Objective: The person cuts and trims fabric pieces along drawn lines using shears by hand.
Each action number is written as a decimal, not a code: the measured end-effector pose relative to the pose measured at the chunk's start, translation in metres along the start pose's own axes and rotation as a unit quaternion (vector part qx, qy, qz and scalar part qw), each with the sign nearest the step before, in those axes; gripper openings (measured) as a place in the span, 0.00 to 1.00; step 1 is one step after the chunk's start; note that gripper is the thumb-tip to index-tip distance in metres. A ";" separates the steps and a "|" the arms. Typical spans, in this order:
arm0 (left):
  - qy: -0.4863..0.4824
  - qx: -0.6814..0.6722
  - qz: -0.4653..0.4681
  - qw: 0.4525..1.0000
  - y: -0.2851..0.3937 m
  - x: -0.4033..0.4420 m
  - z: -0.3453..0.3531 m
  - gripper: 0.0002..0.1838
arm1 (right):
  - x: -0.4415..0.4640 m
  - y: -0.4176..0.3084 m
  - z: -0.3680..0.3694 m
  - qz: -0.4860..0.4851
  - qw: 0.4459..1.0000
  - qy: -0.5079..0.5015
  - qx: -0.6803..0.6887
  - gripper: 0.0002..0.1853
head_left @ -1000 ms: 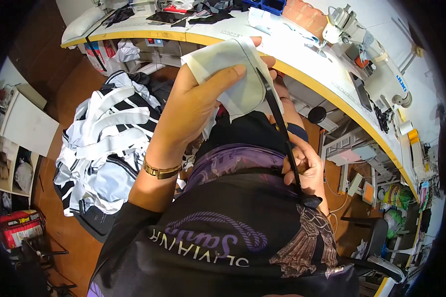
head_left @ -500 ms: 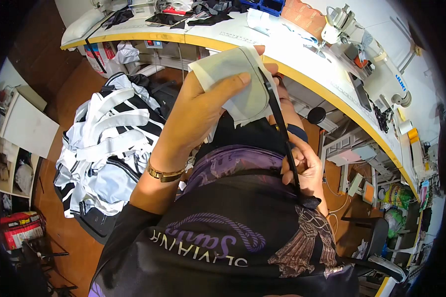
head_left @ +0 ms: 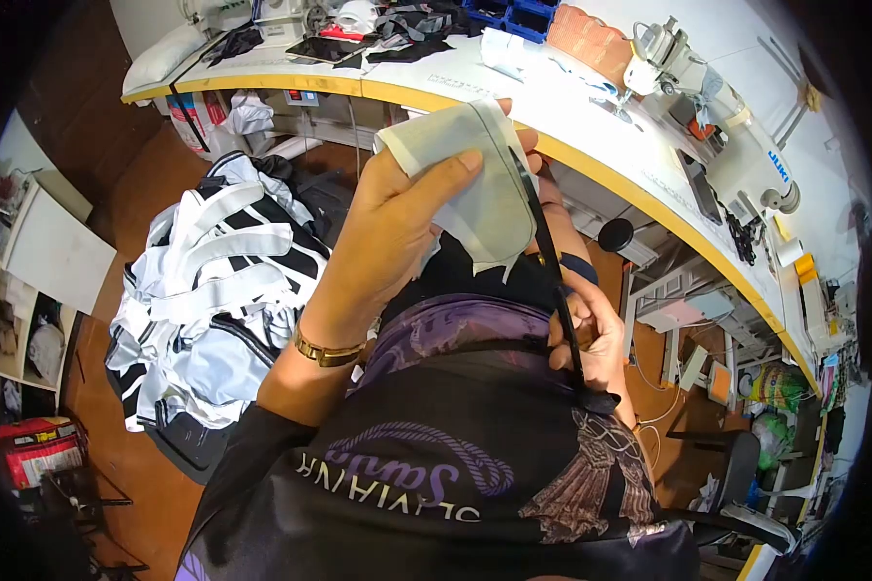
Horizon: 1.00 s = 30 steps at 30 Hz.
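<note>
My left hand, with a gold watch at the wrist, pinches a pale grey-green fabric piece. Its thumb lies on top and other fingertips show past the far edge. The piece has a rounded corner, a dark line near its edge and a ragged lower end. My right hand is closed round a long, narrow black tool that looks like scissors. The tool's upper end lies along the fabric's right edge; whether its blades are apart cannot be made out.
A curved white table with a yellow edge carries a sewing machine, blue bins and dark cloth. White and black garments are heaped at the left. A black chair stands at the lower right.
My left hand and the fabric have moved slightly down and to the right in view. The tool's upper end stays by the fabric edge, and my right hand has barely shifted.
</note>
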<state>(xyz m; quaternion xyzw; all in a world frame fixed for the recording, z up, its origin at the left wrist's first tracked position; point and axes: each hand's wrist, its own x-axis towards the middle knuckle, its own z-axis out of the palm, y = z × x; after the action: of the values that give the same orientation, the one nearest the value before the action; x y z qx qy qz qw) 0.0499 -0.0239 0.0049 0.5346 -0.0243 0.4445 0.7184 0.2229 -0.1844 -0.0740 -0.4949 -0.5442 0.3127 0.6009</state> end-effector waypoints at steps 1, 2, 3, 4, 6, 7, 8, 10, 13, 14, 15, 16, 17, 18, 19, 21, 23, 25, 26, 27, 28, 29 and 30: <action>0.001 -0.007 -0.003 1.000 0.000 0.000 0.000 0.23 | -0.001 -0.001 0.002 0.010 1.000 0.011 0.006 0.41; 0.003 -0.005 -0.004 1.000 0.000 0.000 0.000 0.23 | -0.001 -0.003 0.004 0.033 0.999 0.023 0.007 0.41; 0.005 -0.004 -0.005 1.000 0.001 0.000 0.000 0.23 | -0.001 -0.006 0.005 0.055 0.998 0.035 0.007 0.41; 0.007 -0.003 -0.005 1.000 0.001 0.000 -0.001 0.23 | -0.001 -0.008 0.006 0.077 0.996 0.047 0.007 0.41; 0.008 0.001 -0.007 1.000 0.002 -0.001 -0.001 0.23 | -0.001 -0.008 0.008 0.082 0.995 0.056 0.002 0.41; 0.009 0.003 -0.008 1.000 0.003 -0.001 -0.001 0.23 | -0.001 -0.008 0.008 0.085 0.995 0.060 -0.001 0.41; 0.007 0.008 -0.004 1.000 0.003 -0.001 -0.001 0.23 | -0.001 -0.007 0.007 0.060 0.997 0.046 -0.012 0.41; 0.002 0.018 0.001 1.000 0.000 -0.002 -0.001 0.23 | 0.000 -0.006 0.005 0.013 0.999 0.020 -0.034 0.42; -0.033 0.056 -0.002 0.998 -0.006 -0.001 -0.005 0.22 | 0.002 -0.011 0.004 -0.011 0.995 0.007 -0.096 0.43; -0.035 0.064 -0.004 0.997 -0.008 -0.001 -0.005 0.22 | 0.001 -0.010 0.004 -0.004 0.996 0.009 -0.085 0.43; -0.036 0.072 -0.005 0.997 -0.009 -0.002 -0.005 0.22 | 0.001 -0.010 0.004 0.003 0.997 0.012 -0.074 0.43; -0.038 0.079 -0.007 0.996 -0.009 -0.002 -0.005 0.22 | 0.001 -0.009 0.004 0.009 0.998 0.014 -0.062 0.43; -0.024 0.049 -0.019 0.998 -0.007 -0.002 -0.004 0.23 | 0.001 -0.009 0.005 0.029 0.997 0.026 -0.060 0.43; -0.011 0.019 -0.032 0.999 -0.004 -0.003 -0.001 0.23 | 0.001 -0.009 0.006 0.048 0.996 0.038 -0.058 0.43; 0.003 -0.011 -0.044 0.999 -0.001 -0.002 0.000 0.23 | 0.001 -0.010 0.008 0.067 0.995 0.049 -0.056 0.43; 0.014 -0.030 -0.019 0.999 0.003 0.000 -0.001 0.23 | 0.000 -0.012 0.008 0.073 0.994 0.051 -0.066 0.44; 0.020 -0.046 -0.003 0.999 0.005 0.002 -0.003 0.24 | 0.000 -0.011 0.008 0.066 0.994 0.050 -0.070 0.44; 0.033 -0.059 0.003 0.998 0.004 0.001 0.001 0.23 | 0.000 -0.007 0.007 0.046 0.995 0.049 -0.067 0.44; 0.038 -0.066 0.006 0.997 0.003 0.001 0.003 0.23 | 0.001 -0.007 0.007 0.037 0.996 0.044 -0.072 0.44; 0.035 -0.061 0.007 0.998 0.002 0.000 0.004 0.23 | 0.001 -0.008 0.006 0.028 0.996 0.039 -0.076 0.44; 0.032 -0.056 0.007 0.998 0.001 0.000 0.004 0.23 | 0.001 -0.008 0.006 0.020 0.996 0.035 -0.080 0.44; 0.029 -0.051 0.008 0.998 0.000 0.000 0.004 0.23 | 0.001 -0.009 0.006 0.019 0.995 0.034 -0.089 0.44; 0.027 -0.048 0.007 0.998 -0.001 0.000 0.004 0.22 | 0.001 -0.010 0.006 0.018 0.995 0.033 -0.097 0.44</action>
<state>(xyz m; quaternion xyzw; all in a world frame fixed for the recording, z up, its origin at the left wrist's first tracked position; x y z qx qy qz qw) 0.0521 -0.0275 0.0058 0.4867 -0.0301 0.4626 0.7404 0.2163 -0.1850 -0.0646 -0.5705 -0.5428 0.2531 0.5620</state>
